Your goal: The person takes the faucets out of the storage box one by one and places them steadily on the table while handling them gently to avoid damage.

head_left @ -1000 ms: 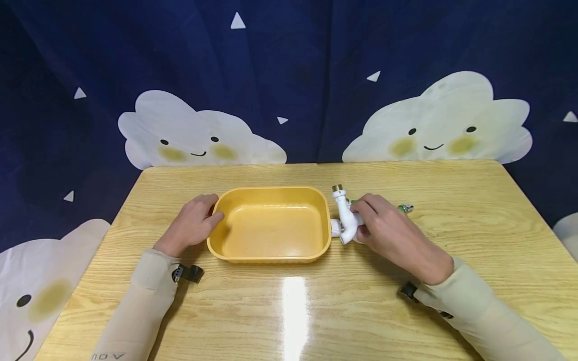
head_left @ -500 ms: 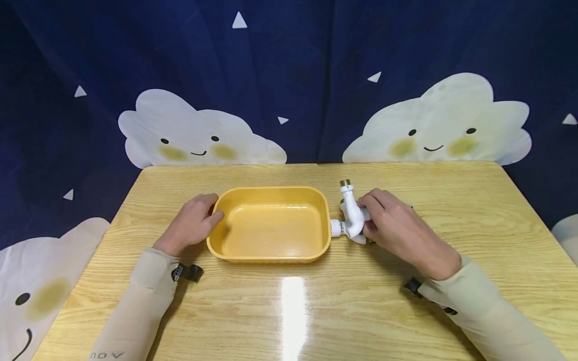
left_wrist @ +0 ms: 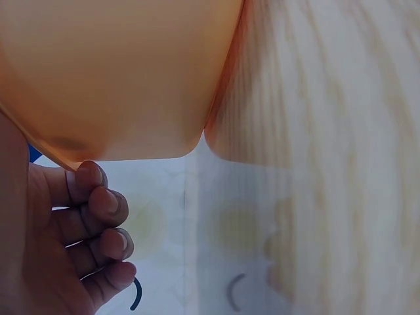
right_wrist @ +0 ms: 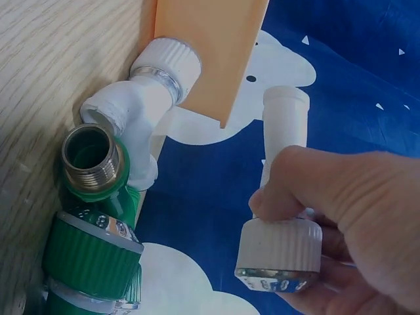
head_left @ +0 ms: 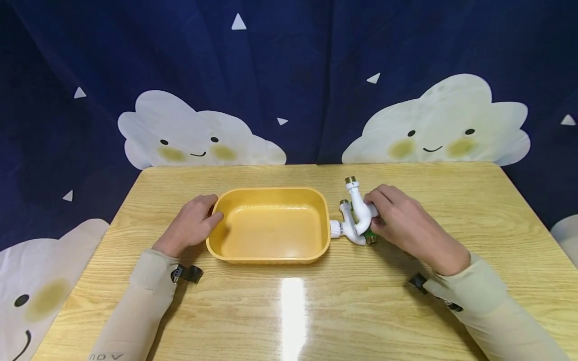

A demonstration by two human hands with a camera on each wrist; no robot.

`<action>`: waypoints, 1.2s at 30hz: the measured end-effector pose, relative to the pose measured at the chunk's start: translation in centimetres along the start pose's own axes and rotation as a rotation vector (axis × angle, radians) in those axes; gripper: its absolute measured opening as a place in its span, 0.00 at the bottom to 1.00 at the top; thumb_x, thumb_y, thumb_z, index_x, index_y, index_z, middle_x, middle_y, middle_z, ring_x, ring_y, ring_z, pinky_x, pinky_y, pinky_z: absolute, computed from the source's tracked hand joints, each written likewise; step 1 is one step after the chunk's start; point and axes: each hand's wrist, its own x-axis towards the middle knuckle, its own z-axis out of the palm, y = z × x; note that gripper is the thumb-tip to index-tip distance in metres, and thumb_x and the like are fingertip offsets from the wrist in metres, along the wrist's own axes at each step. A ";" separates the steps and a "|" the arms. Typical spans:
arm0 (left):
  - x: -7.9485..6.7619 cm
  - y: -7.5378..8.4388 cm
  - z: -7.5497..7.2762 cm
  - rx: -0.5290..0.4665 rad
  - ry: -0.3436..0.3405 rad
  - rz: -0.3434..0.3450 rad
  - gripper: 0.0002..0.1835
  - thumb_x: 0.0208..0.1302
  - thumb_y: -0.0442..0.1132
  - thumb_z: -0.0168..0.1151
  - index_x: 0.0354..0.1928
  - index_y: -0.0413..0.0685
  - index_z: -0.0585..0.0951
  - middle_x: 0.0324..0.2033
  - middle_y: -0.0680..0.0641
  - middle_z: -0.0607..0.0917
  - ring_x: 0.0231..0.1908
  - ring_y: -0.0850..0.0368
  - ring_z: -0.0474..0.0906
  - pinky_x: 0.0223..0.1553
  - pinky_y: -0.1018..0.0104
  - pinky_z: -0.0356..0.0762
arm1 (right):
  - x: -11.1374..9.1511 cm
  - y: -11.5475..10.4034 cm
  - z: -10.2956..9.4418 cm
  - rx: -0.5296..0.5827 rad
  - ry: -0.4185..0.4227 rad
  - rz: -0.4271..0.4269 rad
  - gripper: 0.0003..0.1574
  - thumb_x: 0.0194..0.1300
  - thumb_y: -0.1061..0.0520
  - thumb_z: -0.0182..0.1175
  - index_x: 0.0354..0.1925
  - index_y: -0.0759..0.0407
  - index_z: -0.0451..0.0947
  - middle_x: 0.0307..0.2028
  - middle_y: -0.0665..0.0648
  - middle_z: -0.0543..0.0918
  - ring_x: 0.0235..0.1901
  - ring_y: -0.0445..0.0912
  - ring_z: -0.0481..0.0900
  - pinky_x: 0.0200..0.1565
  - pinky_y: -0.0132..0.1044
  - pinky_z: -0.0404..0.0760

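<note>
My left hand (head_left: 191,223) grips the left end of a yellow plastic tub (head_left: 268,260), thumb over the rim. In the left wrist view its fingers (left_wrist: 108,205) are curled against the outside of the tub. My right hand (head_left: 402,218) pinches a white tap (head_left: 359,208) with a brass threaded end, held above the table. The ribbed white knob (right_wrist: 279,246) of this tap shows in the right wrist view. Beside the tub's right end lies another white tap (head_left: 348,224), its knob towards the tub. Green valves (right_wrist: 92,256), partly hidden in the head view, lie close by.
A wood-grain table (head_left: 253,311) carries everything. Behind it hangs a dark blue cloth (head_left: 298,75) with white clouds and triangles. Black wrist straps (head_left: 185,273) sit at both sleeves.
My right hand has moved right and slightly away with the white tap, uncovering more of the other white tap and a green valve. The left hand and tub stay in place.
</note>
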 end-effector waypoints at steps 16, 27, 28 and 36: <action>-0.1 0.0 -0.1 -0.004 -0.001 0.004 0.07 0.69 0.40 0.52 0.32 0.47 0.73 0.25 0.46 0.72 0.30 0.52 0.68 0.34 0.61 0.64 | -0.1 0.5 -0.2 -0.014 -0.018 0.001 0.25 0.47 0.72 0.71 0.47 0.70 0.84 0.42 0.63 0.83 0.39 0.52 0.81 0.37 0.45 0.84; 0.0 0.2 -0.1 -0.007 0.001 0.003 0.07 0.69 0.40 0.53 0.34 0.46 0.75 0.26 0.46 0.73 0.31 0.51 0.69 0.35 0.60 0.65 | -0.2 1.1 -0.8 -0.030 -0.007 0.006 0.24 0.46 0.72 0.72 0.46 0.70 0.84 0.41 0.63 0.83 0.37 0.52 0.81 0.36 0.46 0.83; 0.0 0.2 -0.1 -0.007 0.001 0.002 0.07 0.69 0.40 0.53 0.34 0.46 0.75 0.26 0.46 0.74 0.31 0.51 0.69 0.35 0.60 0.65 | -0.2 1.2 -0.9 -0.028 -0.006 0.005 0.24 0.45 0.72 0.72 0.46 0.70 0.84 0.41 0.63 0.83 0.37 0.52 0.81 0.36 0.46 0.83; 0.0 0.1 -0.1 -0.007 0.003 0.007 0.07 0.69 0.40 0.52 0.32 0.46 0.74 0.25 0.46 0.72 0.29 0.52 0.68 0.34 0.60 0.64 | -0.2 1.5 -1.3 -0.023 -0.003 0.012 0.24 0.44 0.73 0.73 0.45 0.69 0.83 0.41 0.63 0.83 0.36 0.52 0.81 0.36 0.46 0.83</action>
